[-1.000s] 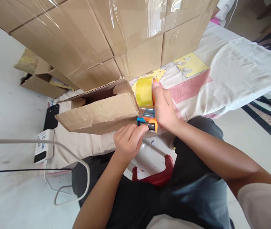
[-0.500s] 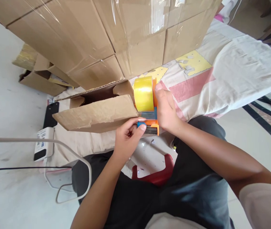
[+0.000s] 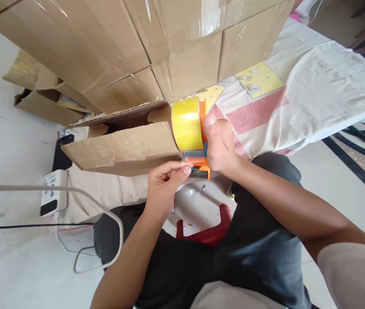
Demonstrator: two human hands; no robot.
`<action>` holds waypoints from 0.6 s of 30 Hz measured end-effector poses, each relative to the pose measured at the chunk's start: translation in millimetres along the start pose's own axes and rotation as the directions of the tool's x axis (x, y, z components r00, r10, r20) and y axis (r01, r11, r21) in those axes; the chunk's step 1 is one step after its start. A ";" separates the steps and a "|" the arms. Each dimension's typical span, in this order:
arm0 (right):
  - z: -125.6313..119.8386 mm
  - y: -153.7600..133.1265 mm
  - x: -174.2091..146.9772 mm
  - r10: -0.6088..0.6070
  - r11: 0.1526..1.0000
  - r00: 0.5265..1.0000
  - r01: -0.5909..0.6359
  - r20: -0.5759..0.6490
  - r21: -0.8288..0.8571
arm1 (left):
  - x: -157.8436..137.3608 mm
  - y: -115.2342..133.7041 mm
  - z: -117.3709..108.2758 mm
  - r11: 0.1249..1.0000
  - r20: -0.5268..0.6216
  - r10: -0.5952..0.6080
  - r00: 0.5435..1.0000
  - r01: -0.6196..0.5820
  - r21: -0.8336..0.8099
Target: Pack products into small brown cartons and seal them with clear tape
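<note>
By the left hand (image 3: 161,184), what looks like the tape end (image 3: 188,165) is pinched b/w thumb & first finger; it's too small to be sure. That's done at the front of the orange tape dispenser (image 3: 197,161), which is gripped by the right hand (image 3: 221,148), its thumb pressed on the side & its other fingers mostly hidden. If the tape is pulled at a slant, it could be torn crooked or stuck to itself. Skin could be nicked too, b/c the fingers are put so close to the front, where a sharp edge may be hidden. On the dispenser, a round tape roll (image 3: 186,124) is held, yellow, smooth & shiny. Just beside it, an open box (image 3: 124,148) of stiff brown card is seen, w/ a scuffed flap. Soft, wrinkly cloth (image 3: 259,111) is spread below. Farther back, big flat-sided boxes (image 3: 185,64) are stacked, w/ shiny clear strips (image 3: 212,19) stuck on.
</note>
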State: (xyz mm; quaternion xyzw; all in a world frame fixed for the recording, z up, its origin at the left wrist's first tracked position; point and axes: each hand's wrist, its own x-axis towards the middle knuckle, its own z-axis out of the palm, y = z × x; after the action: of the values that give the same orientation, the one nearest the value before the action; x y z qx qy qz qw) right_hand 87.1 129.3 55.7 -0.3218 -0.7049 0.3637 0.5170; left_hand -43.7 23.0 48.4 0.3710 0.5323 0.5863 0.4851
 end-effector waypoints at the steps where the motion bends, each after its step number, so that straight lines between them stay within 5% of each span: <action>1: 0.3 3.0 0.5 -0.061 0.997 0.998 0.061 0.004 -0.044 | -1.1 2.3 0.5 1.000 -0.011 0.005 1.000 -0.005 -0.023; 4: 1.4 11.6 0.9 -0.146 0.975 0.988 0.152 0.044 -0.164 | -4.0 7.0 1.5 0.998 -0.046 0.053 0.998 -0.054 -0.036; 10: 0.2 13.3 0.9 -0.082 0.982 0.997 0.081 0.002 -0.169 | -5.2 6.1 0.2 0.991 0.088 0.129 0.988 -0.132 0.026; 13: 0.3 8.8 0.9 -0.068 0.993 0.997 0.066 -0.022 -0.098 | -5.3 4.4 -0.5 0.998 0.062 0.038 0.997 -0.041 0.055; 18: 2.2 12.2 5.7 0.197 0.977 0.980 -0.195 -0.019 0.084 | -11.0 -6.2 9.5 0.989 0.130 -0.145 0.981 0.142 0.031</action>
State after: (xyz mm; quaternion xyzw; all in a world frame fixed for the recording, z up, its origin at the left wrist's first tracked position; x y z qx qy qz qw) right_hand 84.4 140.1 47.7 -0.3734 -0.6471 0.4369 0.5009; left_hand -30.8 14.7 44.6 0.3747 0.5310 0.5181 0.5561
